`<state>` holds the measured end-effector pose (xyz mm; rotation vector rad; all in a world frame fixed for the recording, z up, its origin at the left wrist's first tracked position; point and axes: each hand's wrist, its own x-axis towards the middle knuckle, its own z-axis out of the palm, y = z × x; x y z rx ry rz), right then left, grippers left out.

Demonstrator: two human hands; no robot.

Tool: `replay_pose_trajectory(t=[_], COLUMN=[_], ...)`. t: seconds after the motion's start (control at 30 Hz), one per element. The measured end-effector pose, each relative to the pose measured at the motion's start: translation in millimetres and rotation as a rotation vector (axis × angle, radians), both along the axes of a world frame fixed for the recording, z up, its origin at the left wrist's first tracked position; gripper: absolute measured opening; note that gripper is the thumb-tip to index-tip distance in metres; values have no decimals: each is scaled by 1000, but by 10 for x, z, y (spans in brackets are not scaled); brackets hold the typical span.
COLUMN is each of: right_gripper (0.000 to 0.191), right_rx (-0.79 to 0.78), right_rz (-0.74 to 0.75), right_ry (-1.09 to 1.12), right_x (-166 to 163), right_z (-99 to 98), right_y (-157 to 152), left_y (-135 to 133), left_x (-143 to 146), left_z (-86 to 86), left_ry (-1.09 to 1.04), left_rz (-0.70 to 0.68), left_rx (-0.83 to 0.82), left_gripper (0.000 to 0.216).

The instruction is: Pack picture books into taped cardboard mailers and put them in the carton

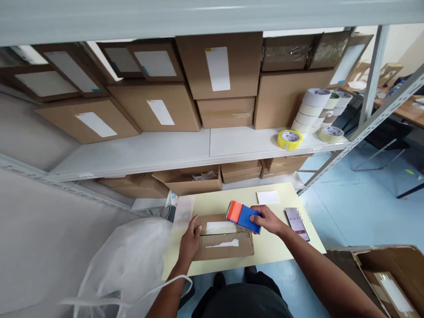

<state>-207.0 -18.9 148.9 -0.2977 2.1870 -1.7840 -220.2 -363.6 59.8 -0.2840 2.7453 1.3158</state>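
On the pale yellow table (278, 247) lies a brown cardboard box (221, 251), a seam running along its top. A white label (221, 227) and a torn white paper patch (228, 243) are on it. My left hand (191, 240) grips the box's left end, thumb on top. In my right hand (266, 219) is a blue-and-orange tape dispenser (244, 216), held tilted over the box's far right corner. Whether the dispenser touches the box I cannot tell.
A phone (297, 224) and a white card (267, 197) lie on the table. Behind stands a shelf (165, 152) with cartons (228, 66), stacked tape rolls (313, 108) and a yellow tape roll (289, 139). An open carton (391, 274) is at lower right, clear plastic (129, 251) at left.
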Motion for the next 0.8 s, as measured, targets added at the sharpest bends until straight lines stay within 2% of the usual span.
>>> replay_pose_trajectory(t=[0.1,0.2,0.27,0.4,0.5,0.67,0.8], right_gripper=[38,36,37,43,47,47,44], right_rx=[122,213,233,270,298,359,418], right_rz=[107,109,107,133,132,140,136], right_ry=[6,31,49,81,97,118,141], right_x=[-100,-110,-94,-54,-7,107,177], right_z=[-163,-307,-326,-264,-223,-177,-147], right_y=[-238,-341,-351,-377,-424,-469,-482], left_y=[11,49,128,387,533,569,568], left_x=[9,79,150,283,350,455,503], left_z=[56,213,342,525,554,517,501], left_ry=[51,232,287,-30,-201,-284,-280], left_rz=[-9,-1,-21,-107,-57,34,41], left_rx=[51,46,113,551,842,1089,1193], left_gripper=[49,40,37,39,40,42,48])
